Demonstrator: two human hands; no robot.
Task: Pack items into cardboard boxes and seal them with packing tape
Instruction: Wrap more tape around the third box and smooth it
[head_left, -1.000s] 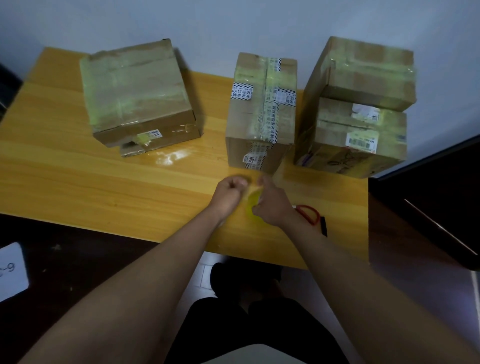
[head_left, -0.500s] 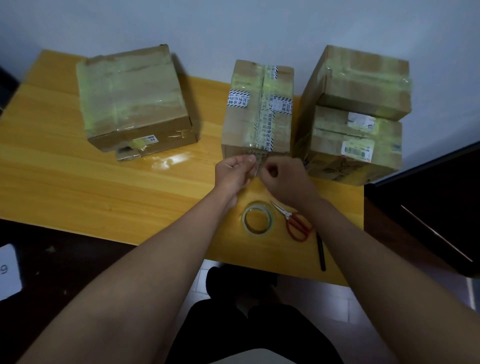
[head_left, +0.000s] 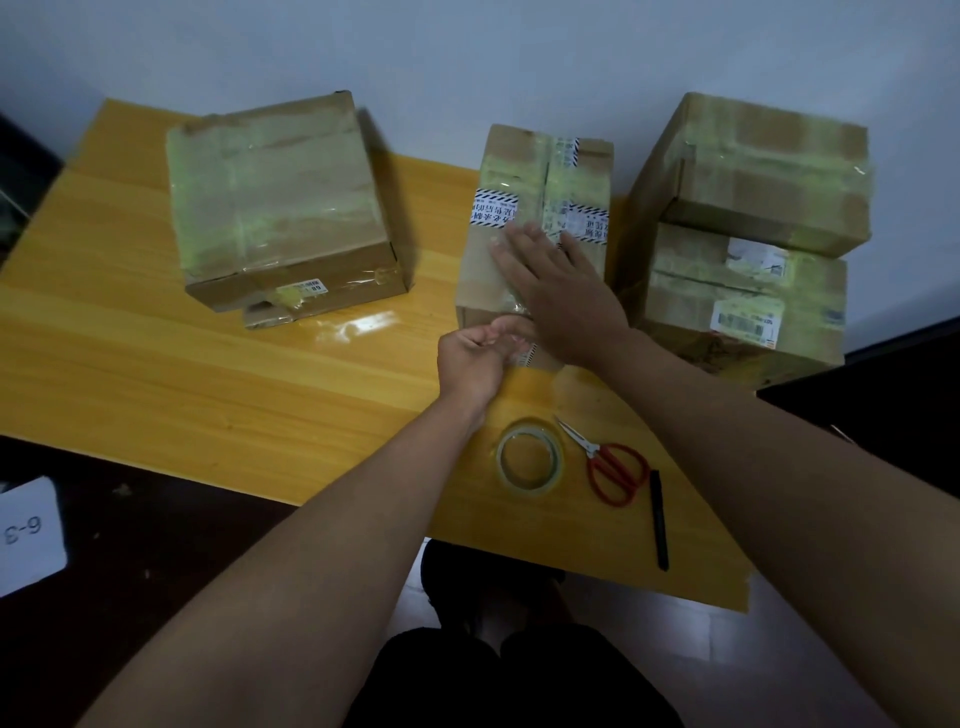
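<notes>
Your hands on the middle box (head_left: 524, 208)

Your right hand (head_left: 561, 291) lies spread flat on its taped top at the table's (head_left: 156, 364) back edge; your left hand (head_left: 480, 353) pinches clear tape at its front face; the tape roll (head_left: 530, 463) lies near the front edge.

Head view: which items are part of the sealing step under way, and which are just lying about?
In use:
- middle box, right hand pressing flat on its top
- left hand, fingers curled at the box's near edge; a clear tape strip seems to be there
- tape roll, scissors, close by on the table

Lying about:
- left box
- two stacked boxes
- black pen
- card marked 6-3
</notes>
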